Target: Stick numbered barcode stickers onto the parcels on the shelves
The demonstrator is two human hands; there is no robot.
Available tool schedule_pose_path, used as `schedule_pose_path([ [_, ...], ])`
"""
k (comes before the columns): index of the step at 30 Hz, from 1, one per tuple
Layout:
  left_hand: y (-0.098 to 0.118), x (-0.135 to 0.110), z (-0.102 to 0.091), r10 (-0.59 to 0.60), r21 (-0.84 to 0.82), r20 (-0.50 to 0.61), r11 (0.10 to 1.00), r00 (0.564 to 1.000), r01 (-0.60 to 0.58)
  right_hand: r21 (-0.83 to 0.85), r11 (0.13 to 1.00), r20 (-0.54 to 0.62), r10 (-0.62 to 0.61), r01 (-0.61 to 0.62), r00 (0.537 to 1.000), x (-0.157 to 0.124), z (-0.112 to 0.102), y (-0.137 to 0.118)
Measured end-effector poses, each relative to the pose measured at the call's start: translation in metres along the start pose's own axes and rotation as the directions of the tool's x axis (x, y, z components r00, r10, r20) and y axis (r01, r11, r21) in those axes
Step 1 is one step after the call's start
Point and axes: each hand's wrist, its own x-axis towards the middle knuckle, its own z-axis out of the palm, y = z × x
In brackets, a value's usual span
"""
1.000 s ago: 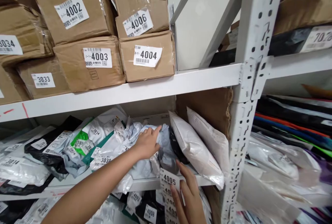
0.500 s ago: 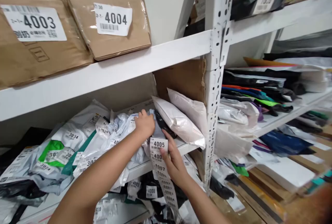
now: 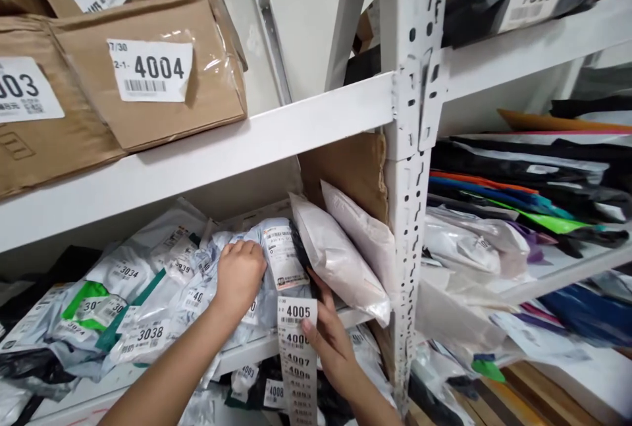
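My left hand is curled over the pale plastic parcels on the middle shelf, its fingertips hidden among them. Right beside it stands a light grey mailer bag with a printed shipping label facing me. A long strip of number stickers, with 4005 at the top, hangs down from my right hand. The thumb presses on the strip near 4006, while the fingers go behind it, by a dark parcel. Two plump white parcels lean to the right of the hands.
Cardboard boxes marked 4003 and 4004 sit on the shelf above. A perforated white upright divides this rack from one with stacked mailers. Heaped parcels fill the left side; more bags lie below.
My left hand has moved left and down, uncovering the grey mailer's shipping label. My right hand keeps the sticker strip, now slightly lower. The view has shifted to the right.
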Motion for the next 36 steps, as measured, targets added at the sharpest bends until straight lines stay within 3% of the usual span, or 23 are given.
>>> schedule_pose_path([
  [8,0.007,0.002,-0.001,-0.036,0.026,0.037,0.999,0.999,0.035,-0.012,1.000,0.075,0.016,-0.016,0.997,-0.006,-0.011,0.018],
  [10,0.006,0.003,-0.002,-0.038,0.013,-0.010,0.999,0.999,0.038,-0.001,1.000,0.074,0.028,-0.028,0.997,-0.004,-0.012,0.017],
  [12,0.005,0.006,-0.006,0.094,-0.072,-0.040,0.993,0.995,-0.097,0.050,0.996,0.042,0.074,-0.076,0.996,-0.002,-0.012,0.013],
  [14,0.003,0.012,-0.011,0.364,-0.288,0.020,0.894,0.931,-0.343,0.176,0.968,-0.023,0.187,-0.180,0.982,0.000,-0.010,0.007],
  [16,0.002,0.021,-0.015,0.599,-0.522,0.088,0.708,0.796,-0.475,0.334,0.893,-0.056,0.339,-0.302,0.939,0.003,-0.009,0.001],
  [18,0.001,0.028,-0.019,0.690,-0.629,0.131,0.613,0.712,-0.478,0.448,0.812,-0.047,0.440,-0.374,0.897,0.005,-0.008,-0.005],
  [21,0.002,0.035,-0.023,0.726,-0.662,0.172,0.586,0.665,-0.468,0.526,0.763,-0.036,0.462,-0.376,0.886,0.008,-0.008,-0.011],
  [23,0.002,0.037,-0.024,0.731,-0.705,0.176,0.561,0.659,-0.434,0.531,0.766,-0.040,0.451,-0.364,0.892,0.008,-0.009,-0.015],
  [28,-0.003,0.041,-0.025,0.727,-0.842,0.186,0.465,0.661,-0.274,0.366,0.891,-0.140,0.337,-0.268,0.931,0.005,-0.008,-0.025],
  [33,-0.009,0.038,-0.026,0.712,-0.844,0.192,0.471,0.675,-0.256,0.450,0.836,-0.091,0.392,-0.313,0.916,0.007,0.015,-0.032],
  [34,-0.010,0.034,-0.026,0.696,-0.851,0.173,0.461,0.697,-0.250,0.464,0.823,-0.080,0.407,-0.328,0.910,0.007,0.019,-0.032],
  [36,-0.013,0.021,-0.030,0.608,-0.852,0.115,0.467,0.785,-0.237,0.490,0.804,-0.077,0.425,-0.337,0.902,0.008,0.026,-0.033],
])
